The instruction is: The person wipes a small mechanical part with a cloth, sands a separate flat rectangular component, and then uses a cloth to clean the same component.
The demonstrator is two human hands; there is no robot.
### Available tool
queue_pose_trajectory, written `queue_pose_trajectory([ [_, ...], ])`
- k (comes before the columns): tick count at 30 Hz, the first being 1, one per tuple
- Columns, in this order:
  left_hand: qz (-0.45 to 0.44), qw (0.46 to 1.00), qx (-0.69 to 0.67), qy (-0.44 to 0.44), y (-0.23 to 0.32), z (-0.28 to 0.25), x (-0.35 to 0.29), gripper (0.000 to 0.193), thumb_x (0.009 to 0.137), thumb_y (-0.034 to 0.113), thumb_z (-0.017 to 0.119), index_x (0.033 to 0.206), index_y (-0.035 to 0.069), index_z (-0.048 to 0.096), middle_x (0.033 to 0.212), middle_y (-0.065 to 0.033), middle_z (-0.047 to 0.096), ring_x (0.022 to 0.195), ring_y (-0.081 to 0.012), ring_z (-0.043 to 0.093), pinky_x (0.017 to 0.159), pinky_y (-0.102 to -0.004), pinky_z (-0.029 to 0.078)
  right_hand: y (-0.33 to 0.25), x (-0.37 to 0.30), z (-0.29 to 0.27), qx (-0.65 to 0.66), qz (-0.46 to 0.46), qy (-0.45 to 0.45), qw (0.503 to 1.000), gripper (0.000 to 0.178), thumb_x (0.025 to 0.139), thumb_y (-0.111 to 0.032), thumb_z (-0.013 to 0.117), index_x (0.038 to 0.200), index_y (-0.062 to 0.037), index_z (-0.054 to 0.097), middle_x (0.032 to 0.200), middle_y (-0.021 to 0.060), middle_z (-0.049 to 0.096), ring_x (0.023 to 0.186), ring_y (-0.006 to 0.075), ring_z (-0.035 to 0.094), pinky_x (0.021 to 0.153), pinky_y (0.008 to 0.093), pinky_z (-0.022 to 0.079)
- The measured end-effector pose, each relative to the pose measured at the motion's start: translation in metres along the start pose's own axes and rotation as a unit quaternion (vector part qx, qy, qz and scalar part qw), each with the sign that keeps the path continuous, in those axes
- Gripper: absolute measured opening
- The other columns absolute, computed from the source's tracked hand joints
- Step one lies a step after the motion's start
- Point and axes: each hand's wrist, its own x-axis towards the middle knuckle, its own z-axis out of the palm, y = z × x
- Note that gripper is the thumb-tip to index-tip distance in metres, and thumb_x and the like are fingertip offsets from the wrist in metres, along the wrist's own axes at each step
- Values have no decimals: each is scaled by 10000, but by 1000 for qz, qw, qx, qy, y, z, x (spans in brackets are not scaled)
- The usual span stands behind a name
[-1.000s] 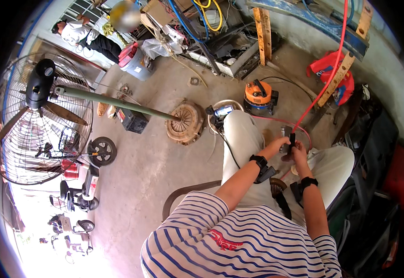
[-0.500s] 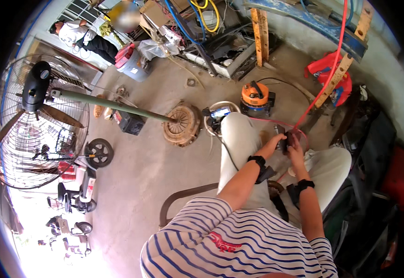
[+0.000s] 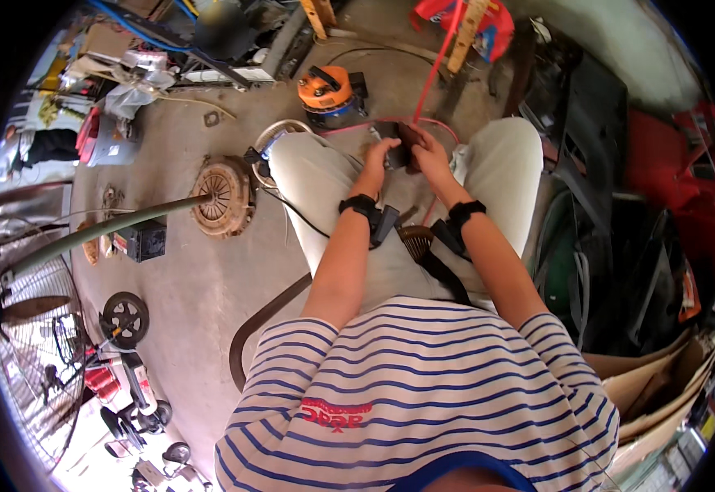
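I sit with pale trousers on, both hands together between my knees. My left hand (image 3: pixel 380 156) and my right hand (image 3: pixel 425 150) grip a small dark part (image 3: pixel 399 148) from either side. A thin red hose (image 3: pixel 434 78) runs from that part up and away toward the top of the view. Both wrists wear black straps. An orange and black canister (image 3: pixel 326 92) stands on the concrete floor just beyond my left knee.
A round rusty metal disc (image 3: pixel 220 195) lies on the floor at left with a green pole (image 3: pixel 103 234) reaching it. A standing fan (image 3: pixel 29 344), a small wheel (image 3: pixel 125 316), a dark box (image 3: pixel 146 241) and clutter fill the left; dark and red parts (image 3: pixel 669 189) pile at right.
The view has tilted and shifted so my hands sit higher in the picture. Both hands stay closed on the same dark part with the red hose.
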Motion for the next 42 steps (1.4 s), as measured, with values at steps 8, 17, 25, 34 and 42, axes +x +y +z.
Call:
queue_pose_trajectory([
  [8,-25,987,-155,-30,11,-6,-9,198,741,287,558,834,112,565,838,-9,565,819,-162,519,723,-300,399,-13,-3,-3,-75,-56,-24,995,451,744,36,382,1186,-42,427,842,30,538,527,94,449,406,245,353],
  [17,-25,997,66,-28,3,1,-9,236,734,343,552,813,123,582,780,13,547,697,-123,489,611,-243,367,6,-4,-34,-195,21,-54,979,447,719,33,387,1156,-38,451,999,93,580,674,151,570,541,263,462],
  [25,-33,999,31,-8,6,0,-6,222,793,285,483,806,89,584,827,12,556,761,-103,504,717,-228,378,-10,-17,-35,-271,27,-75,959,441,731,21,398,1165,-39,451,896,95,599,690,167,587,640,263,464],
  [34,-34,992,116,-34,-1,-9,0,213,751,311,508,660,120,485,653,43,387,612,-84,358,621,-235,292,-20,-26,-21,-227,-15,-45,973,506,732,-11,421,1232,-80,394,819,65,549,632,113,511,538,226,406],
  [42,-82,997,-6,-10,-4,-7,6,120,676,200,536,611,133,459,640,30,444,609,-110,425,588,-251,335,-9,-21,-22,-248,-149,-58,955,531,697,-2,505,1212,-66,395,1052,170,500,960,271,506,833,275,384],
])
